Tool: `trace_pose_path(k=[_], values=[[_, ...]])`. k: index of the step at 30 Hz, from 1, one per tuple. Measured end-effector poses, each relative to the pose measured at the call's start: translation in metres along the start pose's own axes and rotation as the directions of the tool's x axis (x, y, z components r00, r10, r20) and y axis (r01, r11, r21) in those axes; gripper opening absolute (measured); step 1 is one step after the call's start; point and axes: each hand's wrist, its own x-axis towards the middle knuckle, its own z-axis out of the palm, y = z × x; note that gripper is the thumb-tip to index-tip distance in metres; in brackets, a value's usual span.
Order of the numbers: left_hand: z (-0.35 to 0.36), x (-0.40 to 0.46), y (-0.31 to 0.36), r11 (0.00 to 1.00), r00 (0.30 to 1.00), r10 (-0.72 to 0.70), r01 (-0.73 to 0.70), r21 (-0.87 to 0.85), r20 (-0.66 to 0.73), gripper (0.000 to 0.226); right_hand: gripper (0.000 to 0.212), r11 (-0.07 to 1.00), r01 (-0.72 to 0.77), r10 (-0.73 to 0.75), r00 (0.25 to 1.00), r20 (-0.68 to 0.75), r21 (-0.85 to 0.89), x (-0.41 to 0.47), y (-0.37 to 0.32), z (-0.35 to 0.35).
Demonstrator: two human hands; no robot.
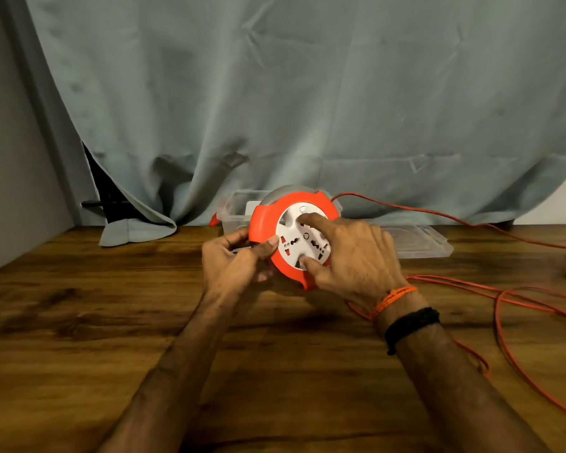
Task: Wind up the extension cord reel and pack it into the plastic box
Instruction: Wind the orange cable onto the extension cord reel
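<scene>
Left hand [234, 263] grips reel [265, 223] rim at 9 o'clock; right hand [350, 256] fingers [311, 220] curled, pinching white hub [294, 246].

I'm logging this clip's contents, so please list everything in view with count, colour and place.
extension cord reel: one, orange rim with white socket face, held above the table centre.
cord: one, orange, loose in loops across the table's right side.
plastic box: one, clear, open, behind the reel by the curtain.
box lid: one, clear, flat on the table right of the box.
table: one, brown wood.
curtain: one, grey-green, hanging behind.
wristbands: two, orange thread and black, right wrist.
left hand: grips the reel's rim.
right hand: fingers on the white face.
</scene>
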Motion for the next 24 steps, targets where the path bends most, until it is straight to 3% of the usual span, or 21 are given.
trace_pose_path(k=[4,11,17,19,21,22,24], values=[[-0.001,0.001,-0.002,1.000,1.000,-0.015,0.015,0.006,0.014,0.038,0.067,0.998,0.063,-0.061,0.992,0.114,-0.011,-0.001,0.003,0.006],[0.001,-0.005,0.002,1.000,0.996,-0.010,0.011,-0.004,0.089,0.024,0.064,0.997,0.065,-0.058,0.989,0.136,-0.048,0.000,0.008,0.013],[0.001,-0.005,0.003,1.000,0.995,0.003,-0.004,0.016,0.099,0.027,0.066,0.997,0.051,-0.043,0.993,0.111,-0.064,-0.001,0.007,0.014],[0.001,-0.006,0.002,0.999,0.995,0.018,-0.021,0.032,0.099,0.027,0.065,0.999,-0.036,0.036,0.998,0.054,0.000,-0.003,0.006,0.014],[0.002,-0.005,0.001,0.999,0.996,0.025,-0.028,0.027,0.084,0.028,0.065,0.960,-0.209,0.218,0.976,-0.030,0.187,-0.002,0.001,0.016],[0.004,-0.005,0.001,0.999,0.997,0.027,-0.029,0.021,0.076,0.029,0.064,0.900,-0.319,0.345,0.938,-0.040,0.298,0.000,-0.002,0.020],[0.008,-0.007,-0.002,0.999,0.997,0.033,-0.034,0.002,0.066,0.031,0.063,0.658,-0.539,0.595,0.800,0.076,0.526,0.005,-0.006,0.029]])
